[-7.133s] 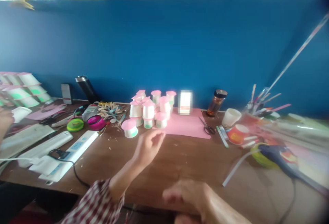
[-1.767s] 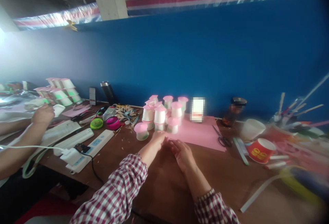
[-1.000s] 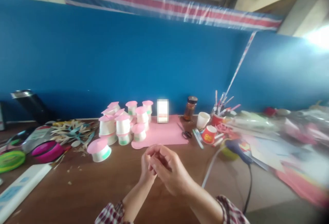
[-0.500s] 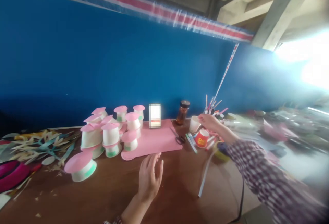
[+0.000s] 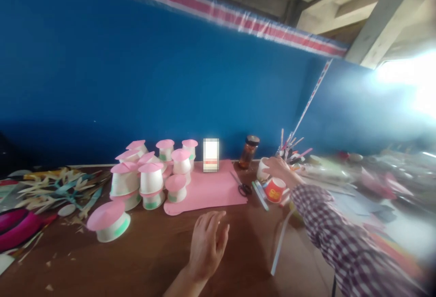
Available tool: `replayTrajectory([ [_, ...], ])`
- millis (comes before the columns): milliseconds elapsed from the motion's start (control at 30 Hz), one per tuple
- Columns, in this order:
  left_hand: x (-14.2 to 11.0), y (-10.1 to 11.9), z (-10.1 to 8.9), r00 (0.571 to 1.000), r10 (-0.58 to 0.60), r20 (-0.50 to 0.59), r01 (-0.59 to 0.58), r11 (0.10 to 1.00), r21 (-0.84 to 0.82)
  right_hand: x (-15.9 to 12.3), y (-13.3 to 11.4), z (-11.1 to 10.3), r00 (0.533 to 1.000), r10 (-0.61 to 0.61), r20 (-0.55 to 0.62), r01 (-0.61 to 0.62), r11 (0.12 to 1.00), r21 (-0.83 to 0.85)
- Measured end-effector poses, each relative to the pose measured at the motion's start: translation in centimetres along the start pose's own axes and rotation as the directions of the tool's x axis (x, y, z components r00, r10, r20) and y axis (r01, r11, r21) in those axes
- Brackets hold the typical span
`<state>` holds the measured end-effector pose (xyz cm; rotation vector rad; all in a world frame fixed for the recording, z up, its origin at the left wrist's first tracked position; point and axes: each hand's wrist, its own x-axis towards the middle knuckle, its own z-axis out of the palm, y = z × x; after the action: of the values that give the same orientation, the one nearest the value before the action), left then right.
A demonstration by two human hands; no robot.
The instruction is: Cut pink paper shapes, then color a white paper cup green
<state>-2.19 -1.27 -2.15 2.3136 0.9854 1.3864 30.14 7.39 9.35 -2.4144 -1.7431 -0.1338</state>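
Observation:
My left hand hovers above the brown table, holding nothing. Its fingers are loosely bent, with the thumb apart. On the right, my right hand reaches to a white cup, its fingers at the cup's mouth and right side. Blur and overlap hide whether they grip the cup or something in it. In front of that cup is a red-and-white paper cup, beside several marker pens. Black-handled scissors lie on a pink sheet beyond my left hand.
White cups with pink paper tops stand, some stacked, at the left. Paper strips and a magenta item lie farther left. A dark-lidded jar is at the back. A pale strip lies front right, near blurred clutter.
The view has shifted, so most things sit slightly right and lower. My right hand has moved further over the white cup. My left hand stays open, slightly farther right in view.

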Motion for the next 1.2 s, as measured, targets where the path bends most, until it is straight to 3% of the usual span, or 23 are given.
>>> replayTrajectory([
  [100, 0.0, 0.0, 0.0, 1.0, 0.0, 0.014, 0.0, 1.0, -0.006, -0.1, -0.3, 0.2, 0.998, 0.006, 0.069, -0.003, 0.999, -0.054],
  [200, -0.1, 0.0, 0.1, 0.999, -0.036, 0.019, 0.037, 0.998, -0.047, -0.2, -0.3, -0.4, 0.999, 0.038, 0.031, -0.035, 0.997, -0.072],
  [333, 0.3, -0.2, 0.2, 0.967, -0.249, 0.046, 0.251, 0.924, -0.289, -1.5, -0.7, -2.0, 0.997, 0.005, -0.081, -0.008, 1.0, -0.027],
  [400, 0.8, -0.5, -0.1, 0.897, -0.426, 0.117, 0.426, 0.764, -0.485, -3.5, -1.6, -2.3, 0.99, -0.074, -0.12, 0.076, 0.997, 0.016],
  [467, 1.4, -0.8, -0.5, 0.797, -0.558, 0.232, 0.551, 0.515, -0.656, -6.5, -3.2, -2.0, 0.976, -0.167, -0.14, 0.18, 0.98, 0.088],
  [500, 1.6, -0.9, -0.8, 0.762, -0.583, 0.284, 0.572, 0.397, -0.718, -8.2, -4.2, -1.6, 0.957, -0.222, -0.186, 0.26, 0.941, 0.215],
  [567, 1.9, -1.1, -1.4, 0.746, -0.571, 0.341, 0.561, 0.264, -0.785, -11.7, -6.2, -0.6, 0.912, -0.341, -0.23, 0.409, 0.803, 0.433],
  [633, 2.0, -1.1, -1.9, 0.795, -0.535, 0.288, 0.511, 0.332, -0.793, -14.8, -8.0, 0.4, 0.88, -0.426, -0.212, 0.467, 0.691, 0.551],
  [733, 1.9, -0.9, -2.3, 0.916, -0.367, 0.16, 0.368, 0.613, -0.699, -17.5, -9.7, 1.8, 0.845, -0.492, -0.208, 0.506, 0.611, 0.609],
  [800, 1.8, -0.5, -2.4, 0.955, -0.273, 0.119, 0.286, 0.734, -0.616, -18.2, -10.2, 2.4, 0.83, -0.516, -0.212, 0.527, 0.6, 0.602],
  [933, 1.7, 0.3, -2.6, 0.958, -0.249, 0.142, 0.287, 0.834, -0.471, -18.4, -10.4, 3.2, 0.846, -0.489, -0.212, 0.506, 0.612, 0.607],
  [1200, 1.5, 1.0, -2.6, 0.931, -0.309, 0.194, 0.358, 0.876, -0.322, -19.0, -10.3, 4.2, 0.856, -0.481, -0.189, 0.479, 0.601, 0.64],
])
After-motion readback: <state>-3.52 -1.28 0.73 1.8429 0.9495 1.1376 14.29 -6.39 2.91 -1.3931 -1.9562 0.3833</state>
